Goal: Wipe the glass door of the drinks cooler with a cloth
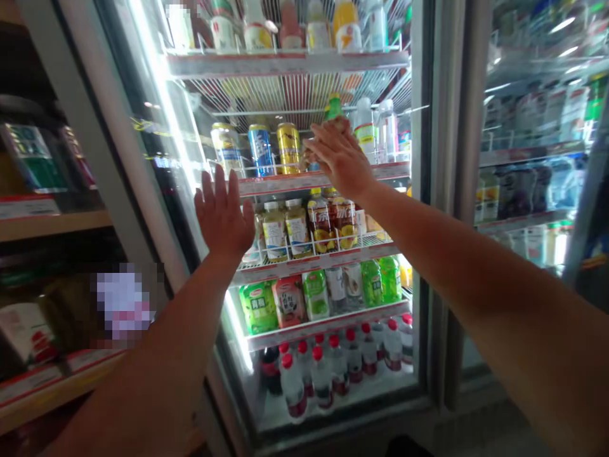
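My left hand (224, 212) is raised with its fingers spread, holding nothing. It is in front of the left side of a lit drinks fridge, beside a shelf edge (271, 185). My right hand (341, 158) reaches to the shelf with cans, fingers stretched to the left. Just left of those fingers stands a gold can (288, 149), with a blue can (260, 151) beyond it. Behind the right hand a green-capped bottle (334, 105) shows only its top. Clear bottles (365, 127) stand to its right. What lies directly under the right palm is hidden.
Lower shelves carry bottles of tea (321, 222), green bottles (258, 308) and red-capped water bottles (322, 381). Juice bottles (346, 28) stand on top. A metal door frame (457, 190) borders the fridge on the right. Wooden shelves (57, 225) with goods are at left.
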A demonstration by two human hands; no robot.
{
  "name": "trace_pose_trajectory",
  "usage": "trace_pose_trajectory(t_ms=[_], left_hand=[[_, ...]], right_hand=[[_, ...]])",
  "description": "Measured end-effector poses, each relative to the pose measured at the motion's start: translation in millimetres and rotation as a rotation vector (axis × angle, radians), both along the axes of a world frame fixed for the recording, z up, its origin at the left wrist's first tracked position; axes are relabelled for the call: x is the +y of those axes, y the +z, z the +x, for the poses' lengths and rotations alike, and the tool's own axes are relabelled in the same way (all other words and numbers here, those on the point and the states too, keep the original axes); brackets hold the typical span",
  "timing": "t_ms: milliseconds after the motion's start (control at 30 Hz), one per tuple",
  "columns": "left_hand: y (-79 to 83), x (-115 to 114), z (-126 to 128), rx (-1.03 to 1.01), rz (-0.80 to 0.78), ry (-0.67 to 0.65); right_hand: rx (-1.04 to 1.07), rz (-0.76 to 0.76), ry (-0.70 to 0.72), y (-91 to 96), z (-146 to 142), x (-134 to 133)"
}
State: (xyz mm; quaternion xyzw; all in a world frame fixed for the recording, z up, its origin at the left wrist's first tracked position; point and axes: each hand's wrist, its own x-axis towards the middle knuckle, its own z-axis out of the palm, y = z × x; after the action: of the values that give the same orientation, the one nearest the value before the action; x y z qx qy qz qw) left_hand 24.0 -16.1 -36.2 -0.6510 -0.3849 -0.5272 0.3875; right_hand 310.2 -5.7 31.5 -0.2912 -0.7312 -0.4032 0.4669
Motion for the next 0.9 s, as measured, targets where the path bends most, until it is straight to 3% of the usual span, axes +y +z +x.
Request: trace_pose_trajectory(t_ms=[67, 133, 267, 367, 500, 600, 800, 900], left_hand=[[0.7, -1.3, 0.7, 0.006, -0.011, 0.005], [1.1, -1.5, 1.0, 0.007, -0.013, 0.01], [0.8, 1.8, -0.6, 0.018, 0.0, 0.038], [0.4, 4.5, -1.8, 0.024, 0.018, 0.041], [0.0, 3.0, -0.5, -0.005, 0.022, 0.003], [0.2, 0.4, 0.9, -0.034, 0.001, -0.046], [-0.1, -0.4, 0.9, -0.04, -0.013, -0.073], [-0.8, 0.0, 0.6, -0.04, -0.004, -0.067]], right_hand=[[0.096, 0.019, -0.017, -6.5, 11.2, 2.9], [0.123, 0.028, -0.02, -25.0, 18.8, 2.7], [-0.063, -0.041, -0.007, -62.7, 33.7, -8.0], [-0.117, -0.08, -0.015, -73.4, 51.7, -15.9], [0.052, -0.06, -0.07, -82.8, 76.0, -16.7], [0.084, -0.033, -0.059, -83.1, 91.3, -12.8], [0.285, 0.066, -0.113, -50.9, 113.7, 0.7], [0.391, 0.114, -0.119, -50.0, 112.7, 8.1]])
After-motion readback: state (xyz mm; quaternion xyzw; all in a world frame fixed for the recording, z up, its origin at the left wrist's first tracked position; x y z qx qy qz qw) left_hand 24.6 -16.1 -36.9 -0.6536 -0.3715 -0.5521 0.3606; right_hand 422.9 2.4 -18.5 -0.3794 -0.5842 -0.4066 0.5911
